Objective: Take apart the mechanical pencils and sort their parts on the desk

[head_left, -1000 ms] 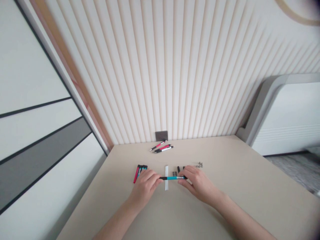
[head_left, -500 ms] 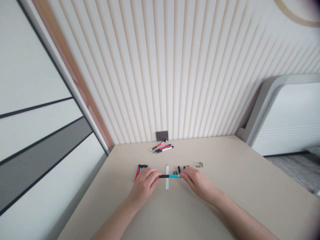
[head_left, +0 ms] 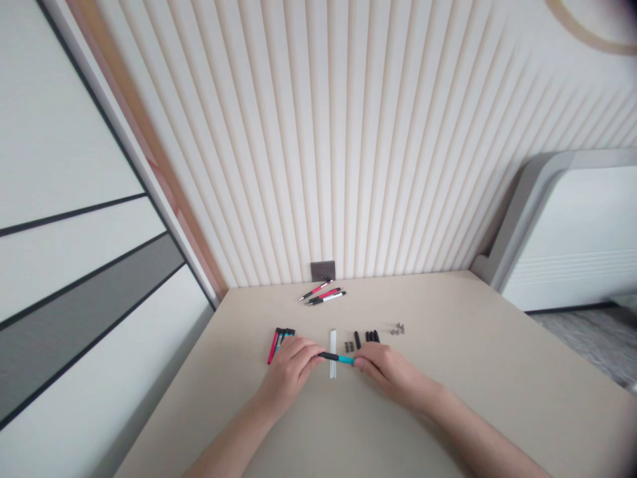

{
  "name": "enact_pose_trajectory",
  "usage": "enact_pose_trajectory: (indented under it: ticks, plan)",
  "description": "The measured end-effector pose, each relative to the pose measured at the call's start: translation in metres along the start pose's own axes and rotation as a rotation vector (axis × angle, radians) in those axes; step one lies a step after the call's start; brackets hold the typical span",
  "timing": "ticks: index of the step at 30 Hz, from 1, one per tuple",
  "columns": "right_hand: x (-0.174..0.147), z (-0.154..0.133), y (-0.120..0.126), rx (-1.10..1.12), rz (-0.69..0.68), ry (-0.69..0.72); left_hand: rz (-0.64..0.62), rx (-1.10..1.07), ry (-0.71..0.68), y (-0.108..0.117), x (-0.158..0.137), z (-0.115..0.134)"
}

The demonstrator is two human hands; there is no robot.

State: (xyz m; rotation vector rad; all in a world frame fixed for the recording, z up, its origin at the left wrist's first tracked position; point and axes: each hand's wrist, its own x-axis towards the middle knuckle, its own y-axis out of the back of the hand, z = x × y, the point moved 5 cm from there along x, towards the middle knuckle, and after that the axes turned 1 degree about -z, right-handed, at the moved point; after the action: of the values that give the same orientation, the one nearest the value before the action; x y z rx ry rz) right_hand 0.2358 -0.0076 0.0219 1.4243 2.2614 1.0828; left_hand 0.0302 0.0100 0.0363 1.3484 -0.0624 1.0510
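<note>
A pen with a black grip and a teal barrel point(head_left: 338, 358) spans the gap between my hands, lying nearly level. My left hand point(head_left: 291, 365) pinches its black end, and my right hand point(head_left: 385, 365) pinches the teal end. Under the pen, thin white refills point(head_left: 333, 335) lie side by side on the table. Just left, partly behind my left hand, is a row of pink and teal pen barrels point(head_left: 279, 338) with black tops. Small dark pieces point(head_left: 349, 346) and several black grips point(head_left: 372, 336) lie beyond my right hand.
Several small grey metal tips point(head_left: 398, 328) lie to the right on the beige table point(head_left: 438, 411). At the back, three pens point(head_left: 322, 294), red and white with black, lie below a dark wall socket point(head_left: 323, 270). A ribbed wall rises behind the table.
My right hand has moved slightly toward me and left, tilting the pen down at its teal end. More of the black grips now shows behind that hand.
</note>
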Motion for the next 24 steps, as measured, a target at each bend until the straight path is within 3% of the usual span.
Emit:
enact_pose_trajectory:
  ticks: [5,9,14,18,24]
  plan:
    - [0.0,0.001,0.0008,-0.006,0.059,-0.057,0.007,-0.018,-0.005,-0.0014,-0.0012,-0.0009]
    - [0.0014,0.0,-0.0025,-0.027,0.024,0.002,0.005,-0.034,-0.003,-0.0023,-0.0017,-0.0011]
    - [0.0019,0.0046,-0.0036,0.018,0.053,-0.056,-0.01,-0.027,-0.004,-0.0024,-0.0014,0.0002]
    - [0.0023,-0.0008,-0.0063,0.034,0.01,-0.018,-0.028,-0.025,-0.004,-0.0031,-0.0014,0.0008]
    - [0.002,-0.0008,-0.0058,0.026,0.08,-0.032,-0.061,-0.023,-0.005,-0.0051,-0.0015,0.0017]
